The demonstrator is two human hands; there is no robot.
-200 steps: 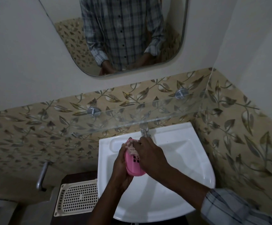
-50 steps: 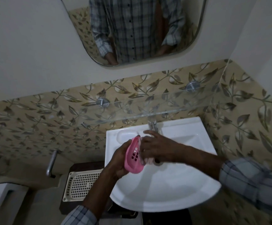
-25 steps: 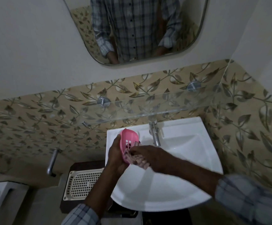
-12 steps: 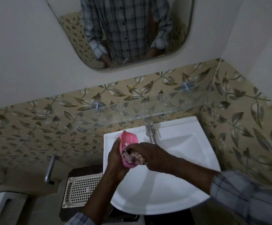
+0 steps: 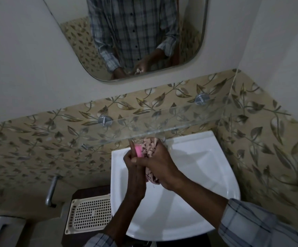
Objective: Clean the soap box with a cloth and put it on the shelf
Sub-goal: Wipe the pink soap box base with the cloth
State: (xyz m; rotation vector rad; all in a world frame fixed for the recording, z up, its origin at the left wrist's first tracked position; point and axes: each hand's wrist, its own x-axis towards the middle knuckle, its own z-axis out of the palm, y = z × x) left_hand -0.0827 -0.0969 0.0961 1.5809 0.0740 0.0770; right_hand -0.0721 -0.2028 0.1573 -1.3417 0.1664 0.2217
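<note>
Over the back edge of the sink (image 5: 194, 177), close by the front edge of the glass shelf (image 5: 162, 122), the left hand (image 5: 133, 164) grasps the pink soap box (image 5: 138, 151) - only a sliver of it shows. The right hand (image 5: 159, 163) is clenched round a patterned cloth (image 5: 150, 146), pressing it against the box. A white basket (image 5: 89, 213) sits beside the sink's left edge.

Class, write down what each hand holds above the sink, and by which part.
The left hand grips the pink soap box from its left side, the lower part hidden; the right hand clutches the cloth round its bunched middle, against the box.
</note>
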